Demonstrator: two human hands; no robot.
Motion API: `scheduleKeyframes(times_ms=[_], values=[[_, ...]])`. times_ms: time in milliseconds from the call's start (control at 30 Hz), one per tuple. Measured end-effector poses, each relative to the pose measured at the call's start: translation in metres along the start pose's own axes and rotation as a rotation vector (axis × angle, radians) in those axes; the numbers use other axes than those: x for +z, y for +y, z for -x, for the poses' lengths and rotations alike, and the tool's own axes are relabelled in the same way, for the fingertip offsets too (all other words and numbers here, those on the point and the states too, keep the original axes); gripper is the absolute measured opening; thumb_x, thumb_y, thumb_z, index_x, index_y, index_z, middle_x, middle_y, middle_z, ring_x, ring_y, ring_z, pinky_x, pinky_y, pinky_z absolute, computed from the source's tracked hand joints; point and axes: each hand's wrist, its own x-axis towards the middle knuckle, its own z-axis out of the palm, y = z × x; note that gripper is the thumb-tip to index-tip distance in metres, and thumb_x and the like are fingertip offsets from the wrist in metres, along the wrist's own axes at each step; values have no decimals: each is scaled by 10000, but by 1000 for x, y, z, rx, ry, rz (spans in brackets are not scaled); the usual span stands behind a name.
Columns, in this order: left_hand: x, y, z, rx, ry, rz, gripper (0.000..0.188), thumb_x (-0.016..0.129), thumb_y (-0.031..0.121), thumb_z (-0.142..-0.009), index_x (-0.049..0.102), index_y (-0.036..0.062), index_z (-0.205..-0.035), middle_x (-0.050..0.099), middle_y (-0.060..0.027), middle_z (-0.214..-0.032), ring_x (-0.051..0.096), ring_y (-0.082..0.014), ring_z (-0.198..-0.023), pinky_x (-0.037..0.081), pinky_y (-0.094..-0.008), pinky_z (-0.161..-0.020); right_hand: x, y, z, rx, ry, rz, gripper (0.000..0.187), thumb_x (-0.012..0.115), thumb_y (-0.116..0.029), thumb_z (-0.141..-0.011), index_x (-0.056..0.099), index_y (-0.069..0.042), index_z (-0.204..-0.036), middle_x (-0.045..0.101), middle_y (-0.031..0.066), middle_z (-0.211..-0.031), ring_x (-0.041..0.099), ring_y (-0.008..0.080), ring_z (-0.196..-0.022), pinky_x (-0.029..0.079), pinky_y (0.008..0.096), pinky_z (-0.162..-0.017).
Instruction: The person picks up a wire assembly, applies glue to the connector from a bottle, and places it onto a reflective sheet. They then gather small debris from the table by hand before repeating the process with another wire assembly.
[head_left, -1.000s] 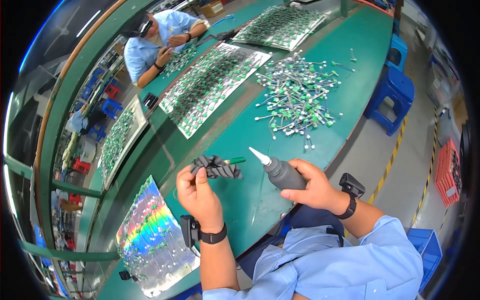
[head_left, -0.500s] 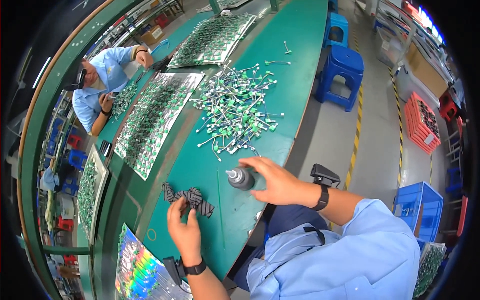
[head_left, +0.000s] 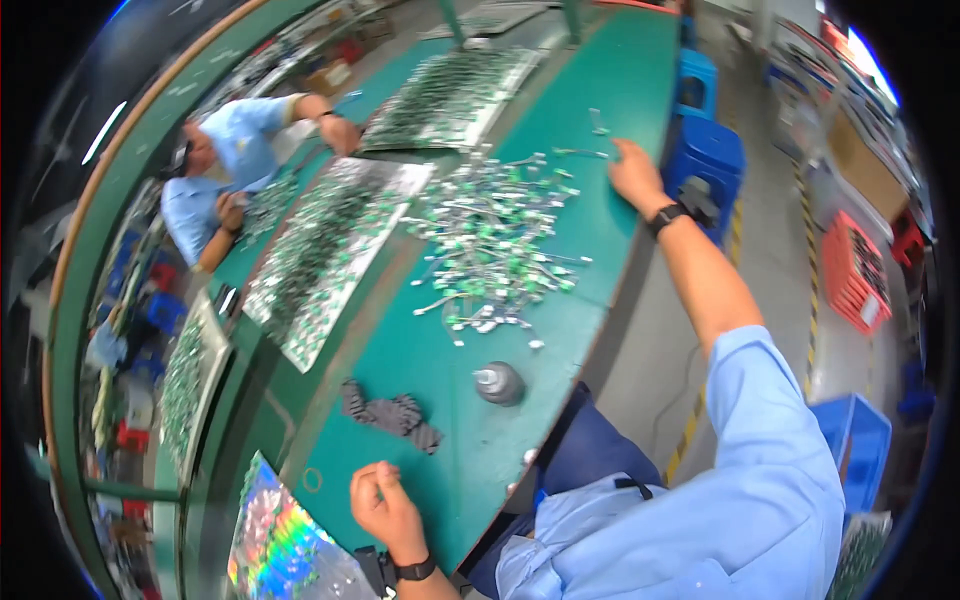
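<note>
My right hand [head_left: 636, 177] reaches far over the table, right beside the white end of a short wire cable [head_left: 580, 153]. Blur and the turn of the hand hide whether its fingers touch that cable. A heap of similar cables [head_left: 495, 240] with green and white connectors lies to the left of it. Nearer to me, my left hand [head_left: 385, 510] hovers above the table's near part, fingers curled in a loose fist, with nothing seen in them. A crumpled grey striped cloth [head_left: 395, 413] lies just beyond it. To the cloth's right stands a dark bottle [head_left: 499, 383] with a pale tip.
Boards covered with green parts [head_left: 335, 245] lie left of the heap, another [head_left: 455, 95] farther back. A shiny sheet [head_left: 285, 540] is at lower left. Across the table sits a co-worker [head_left: 230, 160] in light blue. Blue stools [head_left: 708, 165] stand along the right edge.
My right hand has left the bottle and swung far forward to the lone cable. My left hand has drawn back from the cloth, and its fingers have curled. The view has shifted slightly.
</note>
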Motion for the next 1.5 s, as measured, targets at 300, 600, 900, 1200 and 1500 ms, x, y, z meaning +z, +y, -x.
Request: scheduleKeyframes(times_ms=[300,600,900,1200,1500], values=[[13,-1,0,32,48,-21,251,569,52,-884,508,-5,-647,580,-74,-696,530,-153,-641,417,-273,-587,39,33,-49,-99,-8,230,354,454,-93,-870,536,-92,-1215,507,155,-1277,520,351,-1103,432,431,-939],[17,-3,-5,48,40,-22,235,595,47,-863,518,-3,-647,585,-78,-687,540,-163,-637,424,-278,-590,31,28,-55,-46,-28,271,181,577,-109,-840,611,-53,-1009,594,144,-1002,562,328,-921,458,424,-819],[7,-2,-1,101,36,44,190,643,-1,-803,522,-3,-656,595,-102,-686,555,-235,-618,432,-317,-571,10,24,-10,95,179,-418,279,637,-83,-832,527,-45,-1086,574,106,-962,576,208,-868,461,299,-793],[2,4,11,142,-35,127,134,590,-3,-846,544,-5,-720,596,-91,-752,554,-162,-662,444,-271,-602,-161,-181,172,-64,-273,-1575,70,585,-107,-883,525,-77,-906,499,37,-808,477,111,-671,405,236,-581],[4,25,14,-76,-111,447,52,588,1,-865,592,-26,-909,623,-124,-858,592,-167,-750,486,-268,-655,-131,-267,250,-326,-863,-1587,149,694,-48,-804,614,-45,-930,557,105,-902,555,207,-871,452,305,-757]])
